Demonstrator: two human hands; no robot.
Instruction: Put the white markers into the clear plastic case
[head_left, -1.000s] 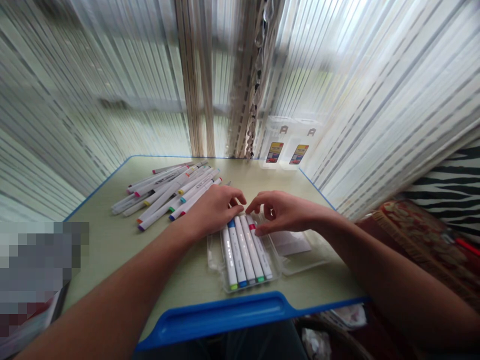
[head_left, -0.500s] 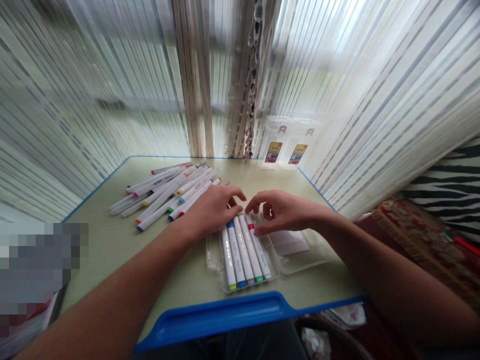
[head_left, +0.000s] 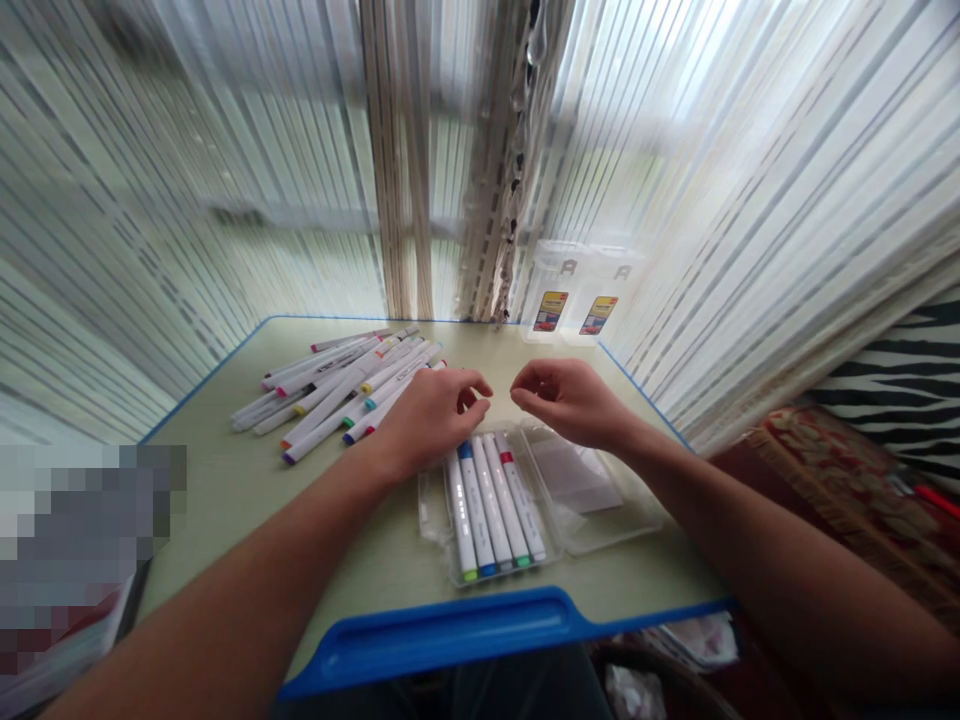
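Observation:
My left hand (head_left: pixel 441 408) hovers over the upper end of a clear plastic case (head_left: pixel 555 545), thumb and index finger curved and apart, with nothing between them. Several white markers (head_left: pixel 491 510) lie side by side in the case, with lime, blue, grey and green lower ends; blue and red bands show near the tops of two. My left hand hides some upper ends. Above the opened lid (head_left: pixel 615 540), my right hand (head_left: pixel 564 400) is held in the air. Its fingers are curled, the thumb and index tips are close with a small gap, and no object shows there.
A loose pile of white markers (head_left: pixel 337 390) with coloured ends lies on the table (head_left: pixel 225 510) at the left. Two clear cases (head_left: pixel 574 300) with labels stand at the back right by the string curtain (head_left: pixel 300 200). A blue tray ledge (head_left: pixel 450 630) edges the front.
My right hand has lifted off the marker with the red band and moved up and right, its fingertips drawn closer together. My left hand stays nearly in place. The view has shifted slightly.

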